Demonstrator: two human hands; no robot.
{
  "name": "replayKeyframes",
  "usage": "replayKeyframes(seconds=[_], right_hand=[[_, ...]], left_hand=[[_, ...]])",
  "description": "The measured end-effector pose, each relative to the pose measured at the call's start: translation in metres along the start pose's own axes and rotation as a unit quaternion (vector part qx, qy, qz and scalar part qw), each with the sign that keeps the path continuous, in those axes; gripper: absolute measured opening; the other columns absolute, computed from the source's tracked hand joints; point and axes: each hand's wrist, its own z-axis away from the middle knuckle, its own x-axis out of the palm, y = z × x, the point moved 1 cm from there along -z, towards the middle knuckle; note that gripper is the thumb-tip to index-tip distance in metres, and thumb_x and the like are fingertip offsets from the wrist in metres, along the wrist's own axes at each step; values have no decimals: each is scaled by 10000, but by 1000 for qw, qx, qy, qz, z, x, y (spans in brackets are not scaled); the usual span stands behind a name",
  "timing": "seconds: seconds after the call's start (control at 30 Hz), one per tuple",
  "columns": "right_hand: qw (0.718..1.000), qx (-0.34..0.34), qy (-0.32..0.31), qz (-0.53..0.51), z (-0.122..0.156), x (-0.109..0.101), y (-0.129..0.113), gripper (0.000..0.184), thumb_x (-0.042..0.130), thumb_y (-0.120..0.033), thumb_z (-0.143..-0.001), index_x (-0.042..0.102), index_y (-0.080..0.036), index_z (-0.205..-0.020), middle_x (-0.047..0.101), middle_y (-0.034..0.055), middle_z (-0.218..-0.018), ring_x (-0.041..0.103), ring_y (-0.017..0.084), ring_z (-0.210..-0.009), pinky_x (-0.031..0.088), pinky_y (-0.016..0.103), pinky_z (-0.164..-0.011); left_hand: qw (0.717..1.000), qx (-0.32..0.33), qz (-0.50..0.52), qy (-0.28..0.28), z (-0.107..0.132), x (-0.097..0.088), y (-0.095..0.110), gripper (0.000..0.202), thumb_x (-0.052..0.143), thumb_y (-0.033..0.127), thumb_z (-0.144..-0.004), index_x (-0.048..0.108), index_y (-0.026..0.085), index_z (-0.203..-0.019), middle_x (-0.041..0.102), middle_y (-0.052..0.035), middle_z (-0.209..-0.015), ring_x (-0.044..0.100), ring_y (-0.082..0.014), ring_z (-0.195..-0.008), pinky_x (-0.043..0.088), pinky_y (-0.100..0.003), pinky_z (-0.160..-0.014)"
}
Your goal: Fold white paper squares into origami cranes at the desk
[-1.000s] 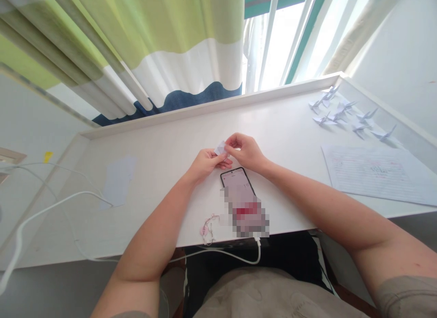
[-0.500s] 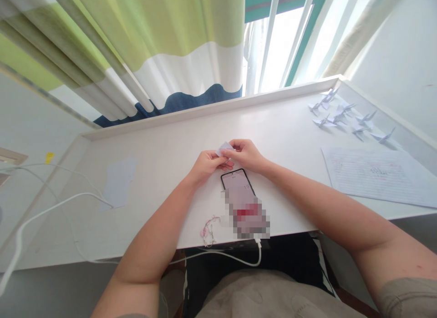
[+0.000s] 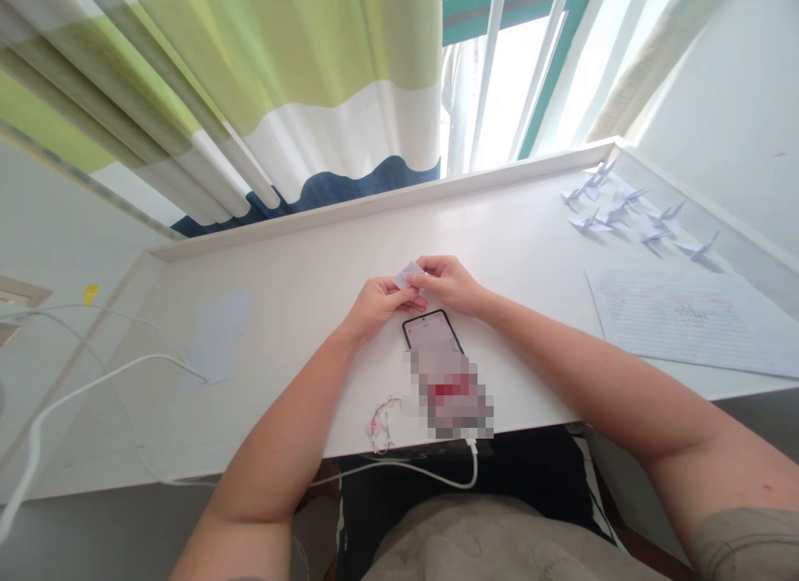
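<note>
At the left, a white cable [image 3: 31, 452] loops across the view, and a few loose pieces of plain paper [image 3: 215, 340] lie flat on the white tabletop [image 3: 312, 256]. Further right, the left hand [image 3: 378, 306] grasps one side of a small folded paper [image 3: 408, 272], its thumb toward the near edge and its other fingers partly underneath. That paper is held up between the two hands near the middle of the tabletop, just beyond a phone [image 3: 444, 377], with a thin beaded strap [image 3: 374, 425] lying to the phone's left. The right hand [image 3: 453, 285] pinches the paper from the other side, thumb on top and index finger bent around the far edge. The step in hand looks like making or pressing a fold; which crease is being worked is too small to tell. The next move, I judge, calls for the left hand to keep the layers steady and lined up while the right thumb and finger bear down along the crease, since a slip there could leave the edges uneven. Further right, several pointed, folded paper figures [image 3: 617, 208] stand near the far corner, and nearer the person lies a lined sheet [image 3: 674, 315] with faint writing
</note>
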Motion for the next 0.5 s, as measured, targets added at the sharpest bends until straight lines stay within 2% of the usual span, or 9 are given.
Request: replayKeyframes(seconds=[0.17, 0.33, 0.5], right_hand=[[1000, 12, 4, -10, 1, 2, -1, 319, 771, -488, -819, 709, -175, -805, 694, -2, -700, 596, 134, -640, 494, 278, -626], [999, 36, 3, -28, 2, 5, -2, 303, 815, -449, -778, 686, -176, -759, 670, -11, -655, 593, 126, -589, 484, 267, -562], [999, 32, -12, -36, 1, 4, -3, 309, 823, -461, -780, 723, -169, -801, 674, -15, -642, 593, 125, -578, 498, 263, -550]], left_hand=[[1000, 8, 6, -3, 0, 0, -1, 402, 910, 508, -724, 788, 141, -835, 816, -101, -829, 768, -218, -770, 607, -347, -773], [1000, 4, -1, -7, 0, 3, -1, 350, 894, 463, -742, 799, 140, -840, 809, -94, -791, 768, -223, -766, 614, -358, -781], [1000, -3, -7, -19, 1, 5, -1, 358, 888, 474, -757, 814, 138, -856, 809, -97, -792, 762, -214, -760, 614, -363, -798]])
